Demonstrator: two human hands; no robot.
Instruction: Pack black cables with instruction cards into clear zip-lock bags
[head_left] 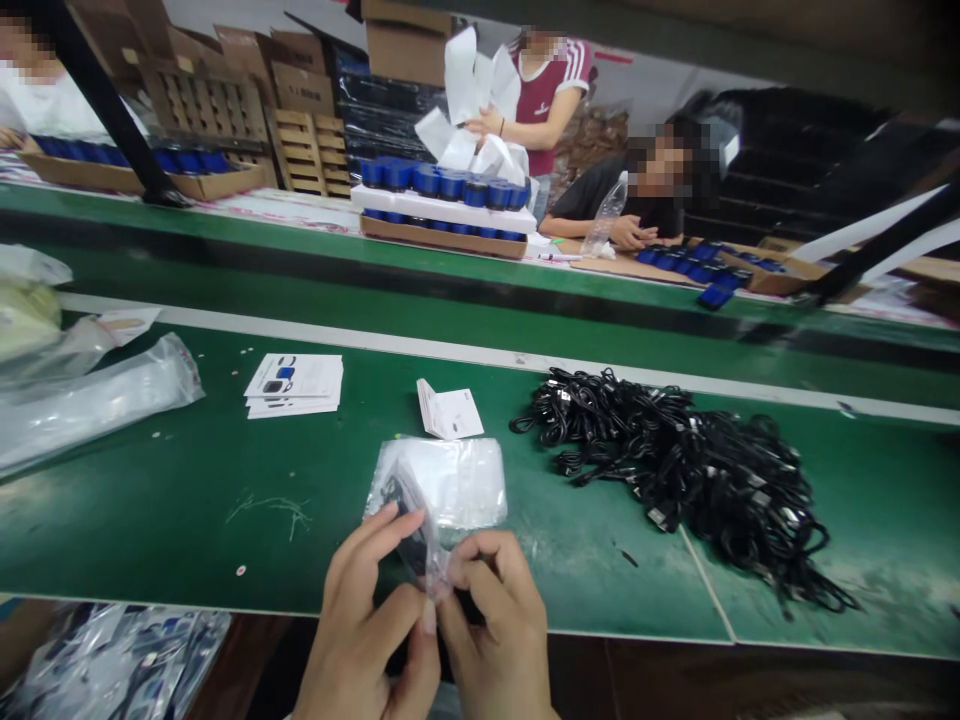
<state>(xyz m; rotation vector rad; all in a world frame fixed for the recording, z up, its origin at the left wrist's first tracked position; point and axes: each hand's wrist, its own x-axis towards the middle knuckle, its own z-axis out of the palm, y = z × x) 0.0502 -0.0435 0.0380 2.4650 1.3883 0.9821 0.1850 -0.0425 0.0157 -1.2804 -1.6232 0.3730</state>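
Observation:
Near the front edge of the green table, my left hand (375, 610) grips a small clear plastic bag (409, 490) with a dark item inside, likely a coiled black cable but partly hidden. My right hand (495, 610) pinches the same bag at its near edge, thumb and fingers pressed together. Just beyond the hands lies a stack of flat clear bags (469, 480). Behind that stack stands a folded white leaflet (454, 412), partly open. A heap of black cables (675, 470) spreads to the right.
White printed leaflets (296, 385) are stacked left of centre. Large plastic bags (97, 400) lie at the far left, and filled bags (127, 660) sit below the table edge. Across the line, blue round items (450, 185) fill trays near several people.

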